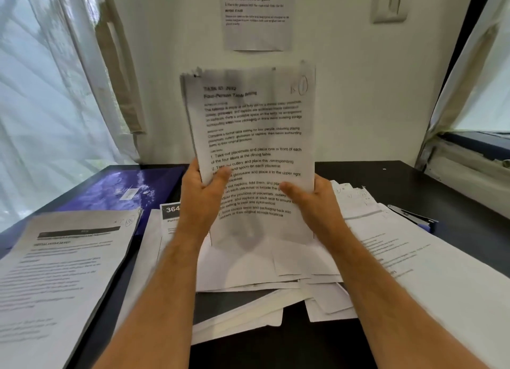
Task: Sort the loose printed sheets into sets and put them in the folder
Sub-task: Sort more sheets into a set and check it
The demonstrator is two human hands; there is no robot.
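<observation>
I hold a stack of printed sheets upright above the dark table, its front page headed "Four-Person Table Setting". My left hand grips the stack's lower left edge, thumb on the front. My right hand grips the lower right edge the same way. Under the stack lie loose white sheets in a messy pile. A sorted set lies at the left. Another spread of printed sheets lies at the right. A blue folder lies flat at the back left, partly covered by paper.
The black table stands against a white wall with a printed notice taped to it. A curtained window is on the left, a window sill on the right. A dark clip or pen lies at the right pile's far edge.
</observation>
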